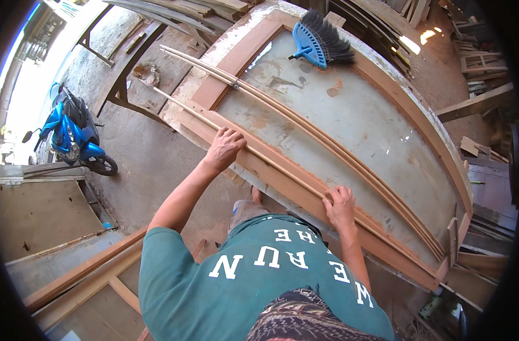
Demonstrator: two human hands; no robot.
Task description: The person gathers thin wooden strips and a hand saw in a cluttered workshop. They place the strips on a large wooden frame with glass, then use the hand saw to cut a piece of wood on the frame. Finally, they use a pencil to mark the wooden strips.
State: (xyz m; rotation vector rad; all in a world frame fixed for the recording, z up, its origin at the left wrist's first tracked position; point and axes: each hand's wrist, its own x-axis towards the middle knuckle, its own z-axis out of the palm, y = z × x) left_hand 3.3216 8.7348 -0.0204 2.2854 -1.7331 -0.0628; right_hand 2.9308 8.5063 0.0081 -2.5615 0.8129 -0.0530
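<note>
My left hand point(226, 146) is closed over a thin wooden strip point(288, 174), fingers curled down onto it. Farther right along the same strip, my right hand point(340, 207) pinches it between thumb and fingers. The strip lies lengthwise on the near rail of a large reddish-brown wooden frame point(231, 63), and its left end sticks out past the frame. Beyond my hands, a bundle of similar long strips point(327, 152), with a dark tie around it, crosses the frame over the grey surface point(361, 113) inside it.
A blue broom head with black bristles point(310, 45) rests at the frame's far edge. Wooden boards point(180, 17) are stacked beyond the table. At the left stand a blue motorbike point(72, 133) and a wooden bench point(120, 74). Another wooden frame point(94, 278) lies at lower left.
</note>
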